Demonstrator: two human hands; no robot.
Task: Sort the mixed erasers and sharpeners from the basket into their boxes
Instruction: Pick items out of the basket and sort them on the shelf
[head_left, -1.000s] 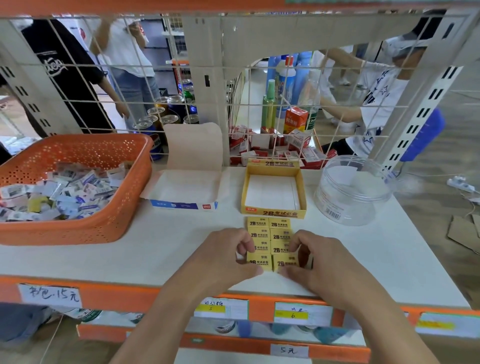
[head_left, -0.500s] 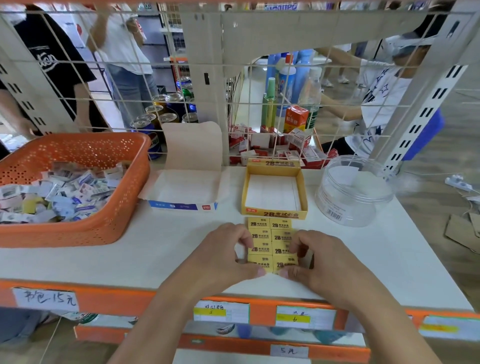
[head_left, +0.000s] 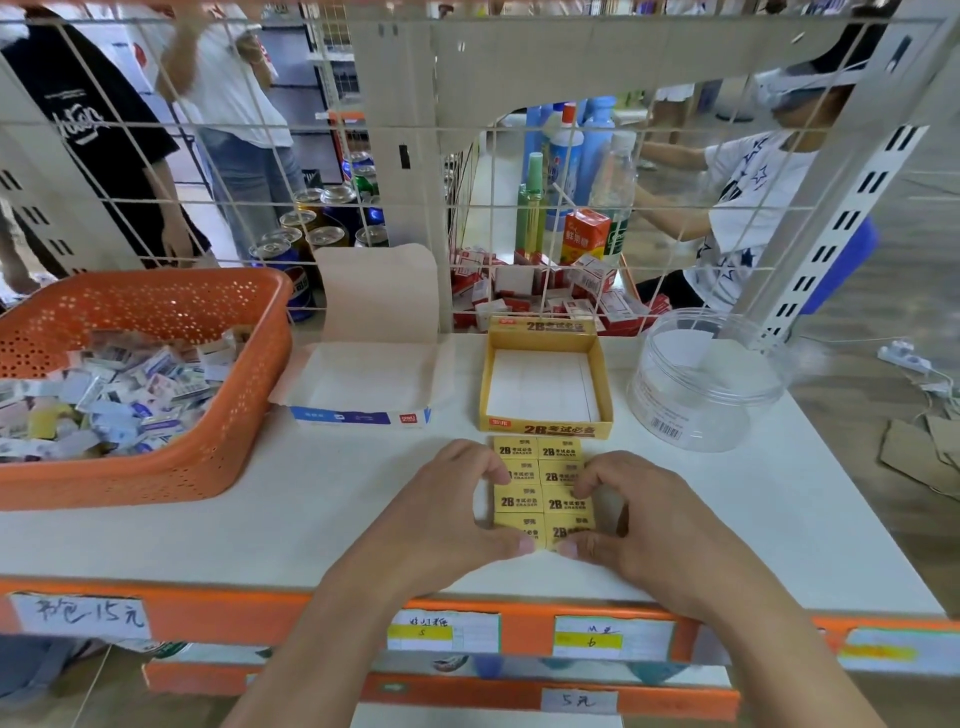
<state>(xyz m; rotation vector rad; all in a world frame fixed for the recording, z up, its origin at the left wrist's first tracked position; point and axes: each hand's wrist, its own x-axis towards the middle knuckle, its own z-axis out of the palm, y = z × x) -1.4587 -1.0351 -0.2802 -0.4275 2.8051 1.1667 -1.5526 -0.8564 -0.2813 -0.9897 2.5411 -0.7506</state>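
Early stage: left hand (head_left: 441, 512) and right hand (head_left: 639, 525) pinch a yellow 2B eraser block (head_left: 537, 488), not yet in the yellow cardboard box (head_left: 545, 429); perforated orange plastic basket (head_left: 156, 467) looks mostly full.

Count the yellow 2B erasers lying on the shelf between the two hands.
8 yellow 2B erasers, in a block two across and four deep, before the yellow box, held between the left hand and right hand. A lower layer may be hidden.

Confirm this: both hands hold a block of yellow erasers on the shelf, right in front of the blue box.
Wrong box. The head view shows the left hand and right hand holding the erasers on the shelf in front of the yellow box; the blue box stands further left.
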